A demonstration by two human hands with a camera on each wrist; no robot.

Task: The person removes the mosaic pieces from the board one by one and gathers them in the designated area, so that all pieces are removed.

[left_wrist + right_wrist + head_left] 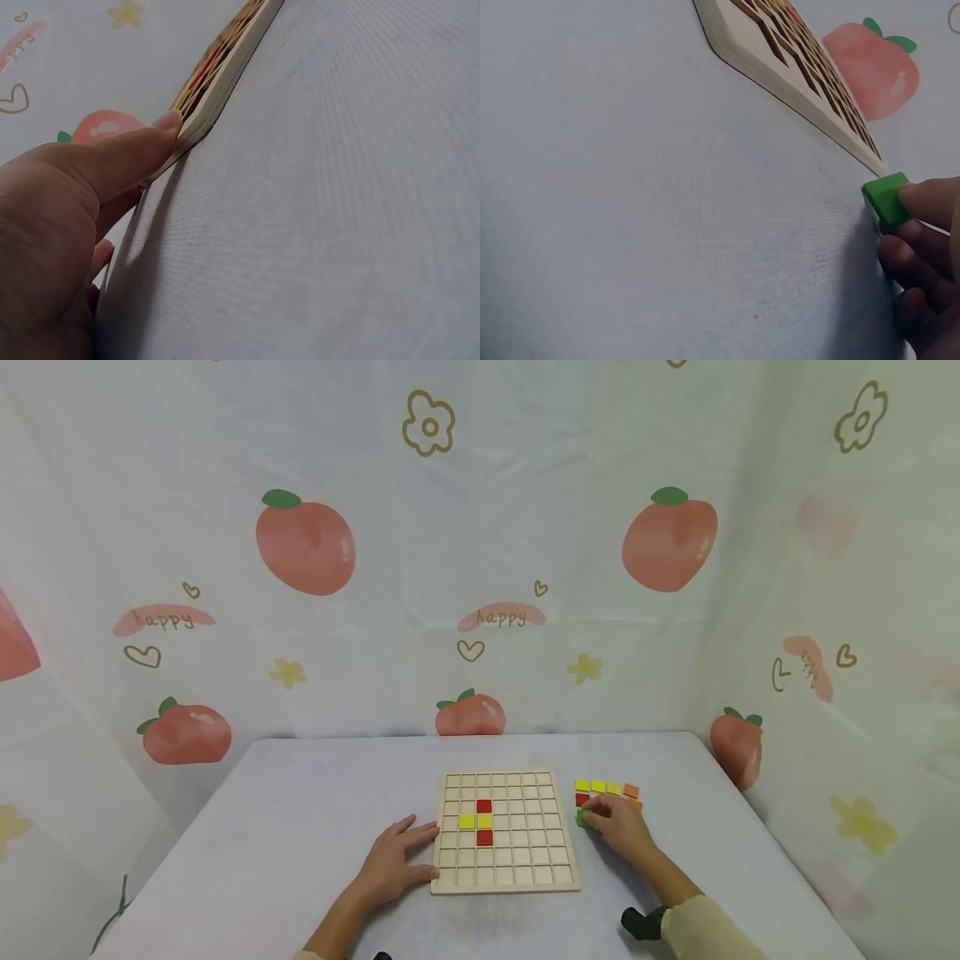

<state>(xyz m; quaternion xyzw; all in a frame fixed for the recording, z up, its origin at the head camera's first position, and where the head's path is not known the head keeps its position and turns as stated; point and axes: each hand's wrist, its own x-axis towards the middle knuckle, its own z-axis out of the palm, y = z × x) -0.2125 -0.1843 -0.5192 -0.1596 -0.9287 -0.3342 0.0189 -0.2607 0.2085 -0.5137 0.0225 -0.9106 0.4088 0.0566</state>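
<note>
Left hand (393, 858) lying flat, fingers pressing grid board (504, 831) edge, steadying it on tabletop (300, 810). Right hand (618, 827) pinching green block (886, 199) beside loose blocks (606, 788), lifting-ready.

Two bare hands: left hand (393, 860) on a bare forearm, right hand (618, 827) past a pale cream sleeve (705, 931) and black wrist strap (643, 923).

Left hand (393, 858) flat; right hand (621, 827) pinching.
</note>
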